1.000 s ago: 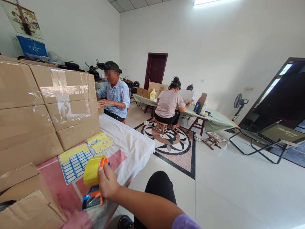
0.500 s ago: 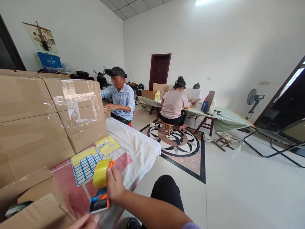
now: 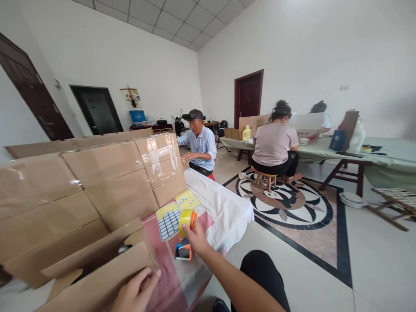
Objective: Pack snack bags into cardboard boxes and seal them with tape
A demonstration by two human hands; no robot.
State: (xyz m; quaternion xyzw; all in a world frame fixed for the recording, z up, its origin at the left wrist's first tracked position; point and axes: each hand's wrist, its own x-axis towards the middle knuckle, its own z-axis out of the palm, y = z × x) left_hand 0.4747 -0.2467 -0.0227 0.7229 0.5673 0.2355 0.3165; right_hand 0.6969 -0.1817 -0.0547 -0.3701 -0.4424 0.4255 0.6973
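Note:
My right hand (image 3: 197,239) grips a tape dispenser (image 3: 183,252) with an orange and blue frame, holding it by its yellow tape roll (image 3: 185,222) above the table's right side. Below it, my left hand (image 3: 134,291) is closed, thumb and forefinger together, at the right end of an open cardboard box's near flap (image 3: 107,277). What lies between those fingers is too small to make out. The box's flaps stand up, and a dark object with a pale rim (image 3: 124,249) shows inside.
Taped cartons (image 3: 113,169) are stacked behind the open box. A cloth-covered table (image 3: 224,199) extends right of them. One person (image 3: 199,143) sits beyond the cartons; two others (image 3: 274,143) sit at a green-covered table (image 3: 383,151). My knee (image 3: 261,277) is beside the table edge.
The view has turned left and drawn back, so more cartons and the open box show. My left hand has moved up to the box flap. The dispenser stays in my right hand.

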